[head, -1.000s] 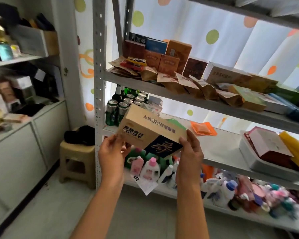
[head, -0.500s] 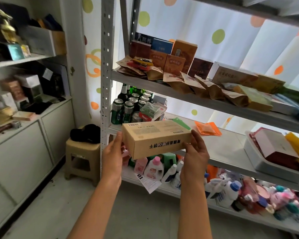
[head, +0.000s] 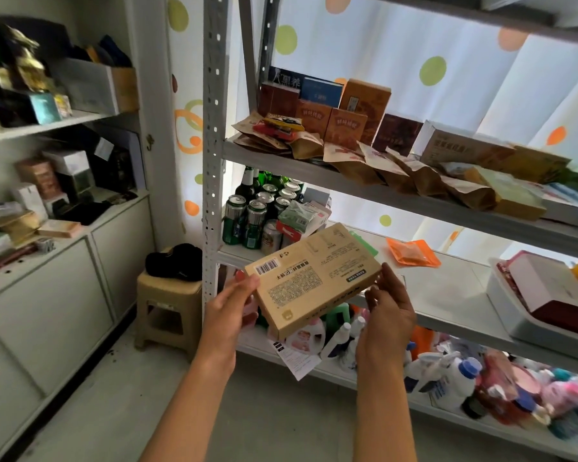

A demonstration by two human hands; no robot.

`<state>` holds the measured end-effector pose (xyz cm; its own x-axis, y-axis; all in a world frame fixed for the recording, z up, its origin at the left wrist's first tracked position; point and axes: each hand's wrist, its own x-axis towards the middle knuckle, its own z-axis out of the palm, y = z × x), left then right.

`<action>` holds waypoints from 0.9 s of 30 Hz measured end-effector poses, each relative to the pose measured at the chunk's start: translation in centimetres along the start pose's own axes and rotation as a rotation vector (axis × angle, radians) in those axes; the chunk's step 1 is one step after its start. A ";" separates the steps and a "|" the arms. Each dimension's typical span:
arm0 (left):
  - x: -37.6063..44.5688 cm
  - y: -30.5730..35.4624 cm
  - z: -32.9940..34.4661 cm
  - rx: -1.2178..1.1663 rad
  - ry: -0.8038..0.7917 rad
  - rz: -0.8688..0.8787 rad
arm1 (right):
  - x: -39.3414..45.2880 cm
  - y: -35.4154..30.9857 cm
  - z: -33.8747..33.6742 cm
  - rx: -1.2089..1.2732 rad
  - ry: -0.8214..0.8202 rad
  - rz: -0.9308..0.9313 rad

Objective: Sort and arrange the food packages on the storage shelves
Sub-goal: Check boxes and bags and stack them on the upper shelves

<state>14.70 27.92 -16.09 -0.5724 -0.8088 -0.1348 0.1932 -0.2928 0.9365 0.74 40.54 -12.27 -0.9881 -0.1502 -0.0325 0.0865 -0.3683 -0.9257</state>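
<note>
Nearest, bare floor (head: 281, 421) in front of the rack, open all the way to the lowest shelf's front edge. Above it, left hand (head: 229, 310) and right hand (head: 386, 315) raised, each gripping one short end of a flat tan cardboard box (head: 314, 278), fingers (head: 247, 284) curled over the barcode corner on the left, right fingers pressed along the far end. Box held in the air, tilted, printed back facing up, just in front of the middle shelf (head: 447, 295) front edge and not touching it. Behind the box, a clear stretch of that shelf, bounded left by green cans (head: 247, 218) at the left corner, right by a white tray (head: 528, 315) overhanging the front edge. Orange pouch (head: 412, 251) lying toward the back edge. Higher up, upper shelf (head: 414, 198) crowded along its whole front edge with brown paper pouches (head: 397, 168), boxes standing behind. Far left, a plastic stool (head: 167, 295) beside the rack's post.
</note>
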 end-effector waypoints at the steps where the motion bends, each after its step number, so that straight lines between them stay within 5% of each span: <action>1: 0.0 -0.1 0.0 0.009 -0.008 0.005 | 0.1 -0.2 -0.1 0.017 0.010 0.014; 13: 1.5 -0.9 1.0 0.031 -0.116 -0.001 | 1.0 -0.3 -1.0 -0.152 0.008 -0.114; 27: 2.1 -1.2 0.3 -0.032 -0.006 -0.004 | 1.6 1.0 -0.2 -0.116 -0.009 -0.079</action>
<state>13.04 26.74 -17.35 -0.5779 -0.8046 -0.1365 0.2160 -0.3121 0.9252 -0.82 40.10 -13.33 -0.9900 -0.1336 0.0450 -0.0072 -0.2705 -0.9627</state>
